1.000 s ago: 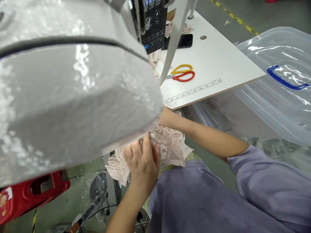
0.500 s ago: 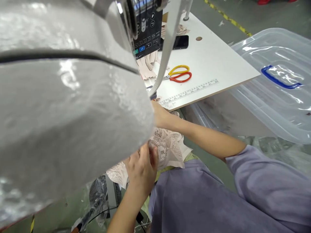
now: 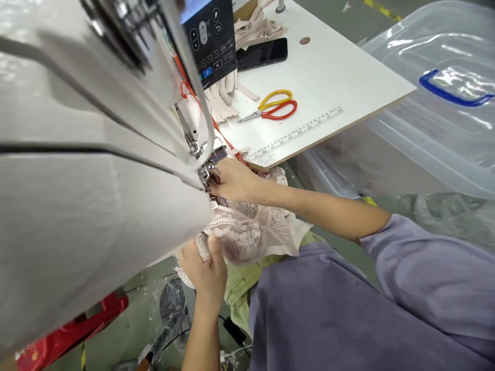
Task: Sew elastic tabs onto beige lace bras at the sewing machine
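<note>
A pale pink lace bra (image 3: 242, 238) hangs over my lap, its upper edge running up to the presser foot (image 3: 209, 172) of a white sewing machine (image 3: 77, 221). Below the machine's arm, my left hand (image 3: 204, 268) grips the bra's near edge, thumb up and fingers partly hidden by the fabric and the machine. Close against the presser foot, my right hand (image 3: 236, 181) has curled fingers on the bra beside the needle area. Its fingertips are partly covered by metal parts.
Scissors (image 3: 277, 105) with yellow and red handles, a phone (image 3: 263, 53) and beige fabric strips (image 3: 222, 98) lie on the white table (image 3: 320, 77). A control panel (image 3: 214, 44) stands behind the machine. Clear plastic bins (image 3: 436, 134) stand at the right.
The view has shifted, so the presser foot and more of the bra now show. My left hand has moved a little left and down along the bra; my right stays by the needle area.
</note>
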Action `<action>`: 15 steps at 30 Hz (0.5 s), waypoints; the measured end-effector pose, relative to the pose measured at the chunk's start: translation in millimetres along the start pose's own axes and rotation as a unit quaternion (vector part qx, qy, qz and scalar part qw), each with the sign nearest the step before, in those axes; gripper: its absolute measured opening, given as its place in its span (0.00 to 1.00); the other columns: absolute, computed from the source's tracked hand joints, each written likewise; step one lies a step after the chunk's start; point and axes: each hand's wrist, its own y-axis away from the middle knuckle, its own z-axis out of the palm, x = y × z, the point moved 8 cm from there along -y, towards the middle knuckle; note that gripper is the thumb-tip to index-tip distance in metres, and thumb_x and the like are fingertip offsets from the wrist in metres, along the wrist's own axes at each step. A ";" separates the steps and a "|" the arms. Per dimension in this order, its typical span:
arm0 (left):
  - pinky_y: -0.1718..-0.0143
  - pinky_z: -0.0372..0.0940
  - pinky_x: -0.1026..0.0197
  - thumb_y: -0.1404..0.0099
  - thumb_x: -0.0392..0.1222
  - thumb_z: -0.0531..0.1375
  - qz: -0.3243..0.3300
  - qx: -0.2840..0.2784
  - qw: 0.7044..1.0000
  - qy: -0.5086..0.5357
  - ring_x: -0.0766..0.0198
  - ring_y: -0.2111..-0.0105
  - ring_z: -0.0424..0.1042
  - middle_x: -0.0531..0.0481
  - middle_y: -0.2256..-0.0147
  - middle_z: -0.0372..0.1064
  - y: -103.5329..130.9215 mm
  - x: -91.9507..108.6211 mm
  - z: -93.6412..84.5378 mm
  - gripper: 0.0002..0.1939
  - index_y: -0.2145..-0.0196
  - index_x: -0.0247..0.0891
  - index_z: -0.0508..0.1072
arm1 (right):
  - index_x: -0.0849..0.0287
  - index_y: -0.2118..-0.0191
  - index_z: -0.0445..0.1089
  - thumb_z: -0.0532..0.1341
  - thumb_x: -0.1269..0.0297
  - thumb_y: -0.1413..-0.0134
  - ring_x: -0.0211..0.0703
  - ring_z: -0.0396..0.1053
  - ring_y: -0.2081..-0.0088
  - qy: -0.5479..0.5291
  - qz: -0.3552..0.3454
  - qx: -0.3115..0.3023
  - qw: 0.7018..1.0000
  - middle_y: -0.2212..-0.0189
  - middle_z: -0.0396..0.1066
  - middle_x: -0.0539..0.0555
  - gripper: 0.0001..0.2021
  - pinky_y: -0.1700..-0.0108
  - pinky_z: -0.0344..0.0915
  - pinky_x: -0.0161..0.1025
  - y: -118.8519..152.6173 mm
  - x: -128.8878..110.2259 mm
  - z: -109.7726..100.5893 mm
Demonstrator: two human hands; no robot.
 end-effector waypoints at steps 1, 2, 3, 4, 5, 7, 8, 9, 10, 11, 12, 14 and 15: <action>0.51 0.65 0.53 0.26 0.48 0.53 -0.042 -0.008 0.999 0.025 0.51 0.49 0.70 0.38 0.53 0.71 -0.5 -12.8 2.3 0.17 0.46 0.37 0.70 | 0.60 0.63 0.68 0.60 0.74 0.50 0.43 0.67 0.59 0.003 -0.001 0.005 1.000 0.57 0.69 0.56 0.07 0.59 0.62 0.37 0.1 0.6 0.0; 0.55 0.66 0.56 0.25 0.49 0.51 -0.080 -0.027 0.995 0.054 0.53 0.52 0.72 0.40 0.55 0.71 -0.9 -24.0 6.9 0.17 0.49 0.37 0.71 | 0.60 0.63 0.69 0.60 0.74 0.50 0.43 0.67 0.59 0.007 -0.001 0.009 1.000 0.57 0.69 0.55 0.07 0.59 0.61 0.37 0.2 1.0 -0.1; 0.58 0.67 0.58 0.25 0.51 0.50 -0.108 -0.051 0.989 0.083 0.55 0.55 0.73 0.42 0.57 0.72 -1.1 -32.6 12.6 0.18 0.52 0.37 0.72 | 0.60 0.62 0.69 0.60 0.73 0.49 0.43 0.67 0.59 0.009 0.001 0.012 1.000 0.58 0.69 0.55 0.06 0.59 0.61 0.37 0.3 1.2 0.0; 0.61 0.66 0.60 0.25 0.53 0.49 -0.127 -0.076 0.983 0.107 0.56 0.58 0.73 0.43 0.60 0.72 -1.3 -38.5 18.2 0.19 0.56 0.37 0.72 | 0.60 0.62 0.70 0.60 0.72 0.47 0.43 0.67 0.60 0.010 0.004 0.012 1.000 0.58 0.69 0.55 0.06 0.59 0.61 0.37 0.4 1.3 0.2; 0.64 0.65 0.61 0.25 0.54 0.48 -0.139 -0.097 0.978 0.125 0.58 0.61 0.73 0.45 0.63 0.72 -1.4 -42.3 22.9 0.21 0.60 0.38 0.72 | 0.60 0.62 0.70 0.60 0.71 0.46 0.43 0.67 0.60 0.011 0.007 0.010 1.000 0.58 0.69 0.55 0.05 0.60 0.60 0.37 0.5 1.3 0.7; 0.68 0.62 0.62 0.25 0.56 0.47 -0.149 -0.122 0.970 0.146 0.61 0.68 0.69 0.49 0.70 0.68 -1.2 -45.6 28.6 0.23 0.69 0.39 0.69 | 0.60 0.62 0.71 0.60 0.70 0.45 0.43 0.66 0.61 0.013 0.013 0.007 1.000 0.59 0.69 0.55 0.05 0.60 0.60 0.37 0.9 1.1 1.1; 0.71 0.59 0.63 0.25 0.56 0.47 -0.156 -0.124 0.968 0.152 0.63 0.72 0.66 0.52 0.74 0.64 -0.5 -46.5 29.6 0.23 0.73 0.40 0.66 | 0.60 0.62 0.71 0.61 0.70 0.45 0.43 0.66 0.61 0.012 0.015 0.006 1.000 0.59 0.69 0.54 0.05 0.60 0.60 0.38 1.1 0.8 0.9; 0.73 0.56 0.63 0.26 0.56 0.48 -0.164 -0.119 0.967 0.157 0.65 0.75 0.61 0.54 0.77 0.59 0.5 -47.4 29.3 0.24 0.76 0.40 0.62 | 0.60 0.62 0.71 0.61 0.70 0.45 0.43 0.66 0.62 0.011 0.017 0.006 1.000 0.60 0.69 0.54 0.05 0.59 0.60 0.38 1.4 0.7 0.5; 0.74 0.53 0.63 0.26 0.55 0.49 -0.171 -0.112 0.966 0.159 0.66 0.77 0.57 0.56 0.79 0.54 1.6 -47.5 28.4 0.24 0.77 0.41 0.57 | 0.60 0.62 0.71 0.61 0.70 0.45 0.42 0.65 0.62 0.009 0.017 0.007 1.000 0.59 0.68 0.54 0.04 0.59 0.60 0.38 1.7 0.6 -0.1; 0.75 0.51 0.63 0.26 0.54 0.49 -0.174 -0.104 0.967 0.157 0.67 0.78 0.53 0.57 0.79 0.50 2.6 -46.9 26.9 0.25 0.78 0.41 0.53 | 0.61 0.62 0.71 0.61 0.71 0.45 0.42 0.65 0.62 0.007 0.016 0.008 1.000 0.59 0.68 0.54 0.04 0.59 0.60 0.38 2.0 0.3 -0.7; 0.75 0.50 0.64 0.26 0.53 0.50 -0.176 -0.096 0.968 0.152 0.68 0.78 0.51 0.58 0.79 0.47 3.4 -45.8 25.3 0.25 0.78 0.41 0.51 | 0.61 0.63 0.71 0.61 0.71 0.45 0.41 0.65 0.62 0.005 0.015 0.009 1.000 0.58 0.68 0.55 0.04 0.59 0.60 0.38 2.2 0.0 -1.2; 0.75 0.50 0.64 0.25 0.51 0.50 -0.177 -0.086 0.971 0.139 0.68 0.78 0.50 0.58 0.79 0.47 4.0 -43.0 22.5 0.24 0.78 0.41 0.50 | 0.61 0.64 0.70 0.61 0.72 0.45 0.41 0.64 0.62 0.001 0.012 0.007 1.000 0.58 0.67 0.55 0.03 0.59 0.60 0.38 2.6 -0.6 -1.7; 0.75 0.50 0.64 0.26 0.50 0.50 -0.178 -0.085 0.971 0.132 0.68 0.78 0.51 0.58 0.79 0.47 3.8 -41.6 21.5 0.24 0.78 0.41 0.51 | 0.61 0.64 0.69 0.61 0.73 0.46 0.41 0.64 0.62 -0.001 0.013 0.006 1.000 0.58 0.67 0.55 0.03 0.58 0.60 0.38 2.7 -0.7 -1.9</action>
